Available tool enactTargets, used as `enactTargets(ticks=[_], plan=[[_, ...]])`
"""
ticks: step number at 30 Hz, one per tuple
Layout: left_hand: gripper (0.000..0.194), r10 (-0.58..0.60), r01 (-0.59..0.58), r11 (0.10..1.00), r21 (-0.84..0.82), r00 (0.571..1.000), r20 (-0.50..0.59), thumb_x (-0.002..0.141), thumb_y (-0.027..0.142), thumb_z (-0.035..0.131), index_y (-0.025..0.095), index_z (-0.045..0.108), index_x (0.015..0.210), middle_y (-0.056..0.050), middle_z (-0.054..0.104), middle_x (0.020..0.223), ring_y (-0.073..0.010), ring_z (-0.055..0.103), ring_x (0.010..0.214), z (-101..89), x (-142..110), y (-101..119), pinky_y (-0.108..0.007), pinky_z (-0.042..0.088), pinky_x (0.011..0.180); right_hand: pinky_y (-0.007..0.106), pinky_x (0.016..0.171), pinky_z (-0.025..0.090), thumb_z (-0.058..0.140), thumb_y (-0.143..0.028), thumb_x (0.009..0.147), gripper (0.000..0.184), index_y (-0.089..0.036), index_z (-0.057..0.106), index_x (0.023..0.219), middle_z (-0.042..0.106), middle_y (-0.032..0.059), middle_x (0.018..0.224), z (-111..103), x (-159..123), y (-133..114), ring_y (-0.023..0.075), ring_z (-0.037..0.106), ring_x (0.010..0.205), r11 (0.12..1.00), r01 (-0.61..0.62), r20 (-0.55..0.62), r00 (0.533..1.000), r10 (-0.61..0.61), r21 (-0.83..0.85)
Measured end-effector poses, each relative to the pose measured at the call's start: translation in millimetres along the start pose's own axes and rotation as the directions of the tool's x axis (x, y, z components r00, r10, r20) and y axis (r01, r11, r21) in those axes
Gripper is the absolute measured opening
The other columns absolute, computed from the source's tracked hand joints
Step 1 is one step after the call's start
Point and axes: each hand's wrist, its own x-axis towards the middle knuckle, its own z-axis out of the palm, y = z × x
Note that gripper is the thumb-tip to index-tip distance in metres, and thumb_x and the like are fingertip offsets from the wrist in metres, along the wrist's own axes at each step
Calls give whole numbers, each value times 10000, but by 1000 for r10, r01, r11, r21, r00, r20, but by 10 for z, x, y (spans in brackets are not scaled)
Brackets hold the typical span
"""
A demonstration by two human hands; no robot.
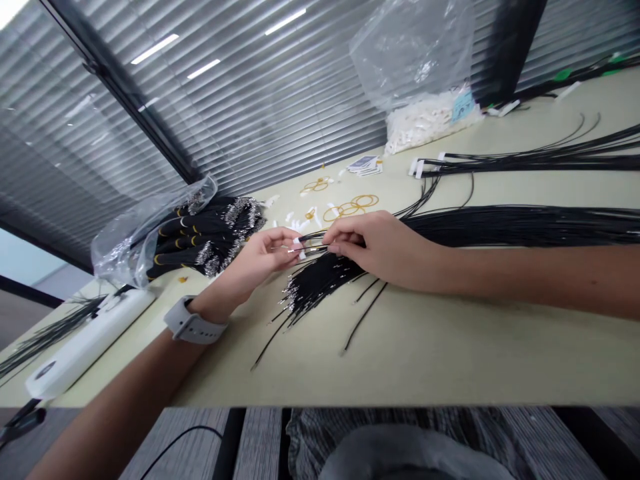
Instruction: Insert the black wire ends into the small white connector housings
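A small white connector (299,248) is pinched between the thumb and fingers of my left hand (267,257), which has a grey watch on its wrist. Thin black wires (316,235) run from the connector toward my right hand (367,247). That hand is closed, its thumb and fingertips gripping a thin black wire (320,250) with a bare metal end close to the connector. Under both hands lies a thick bundle of black wires (320,283) with metal-tipped ends, a few strands splayed toward the table's front.
Yellow rubber bands (350,208) and loose white bits lie behind my hands. Bundled wires (195,240) in a plastic bag are at left, beside a white power strip (90,343). A bag of white connectors (430,123) stands at the back, with connectorised wires (525,160) at right.
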Motion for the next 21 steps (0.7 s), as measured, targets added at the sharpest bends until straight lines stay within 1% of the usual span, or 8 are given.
enactTargets(ticks=[3,5,8,14,17,21], plan=[[248,-8,8,1000,-21,1000,-17,671,263,721,132,602,845,8,558,796,-49,559,708,5,-5,10,-169,466,717,191,598,355,533,-174,766,109,-158,632,720,591,-49,625,7,-11,4,40,478,577,1000,-16,-12,1000,16,19],[245,-2,2,1000,-7,1000,-13,683,267,713,132,607,857,11,551,774,-46,553,689,5,-5,13,-158,467,690,192,589,355,542,-219,767,140,-158,623,671,598,-49,637,10,-14,-4,39,486,583,999,-26,-3,1000,26,28],[236,1,-2,1000,-15,1000,-2,694,266,707,135,614,866,7,558,763,-47,557,685,-5,-4,7,-149,471,677,201,579,349,543,-288,782,186,-161,621,670,589,-45,629,9,-10,-16,43,477,576,999,-38,8,999,38,38],[195,-23,23,995,-96,1000,-5,688,230,715,153,626,844,5,597,810,-47,581,725,-30,-7,-4,-158,489,738,202,572,336,539,-157,716,135,-129,564,587,491,-42,528,3,-9,-9,39,393,508,999,4,-80,997,-7,-35],[187,-56,55,992,-114,998,-5,693,209,708,154,626,851,7,609,805,-48,587,732,-20,-12,14,-154,491,745,205,574,336,527,-153,712,132,-129,568,589,496,-36,529,4,-8,-2,43,397,509,1000,1,-74,997,-3,-29],[171,-86,83,990,-115,996,-21,699,177,693,138,610,843,5,602,778,-50,577,708,9,-14,47,-148,487,714,215,575,335,519,-188,732,151,-136,587,608,516,-26,551,-1,-14,7,54,410,520,1000,-15,-38,999,14,-25]])
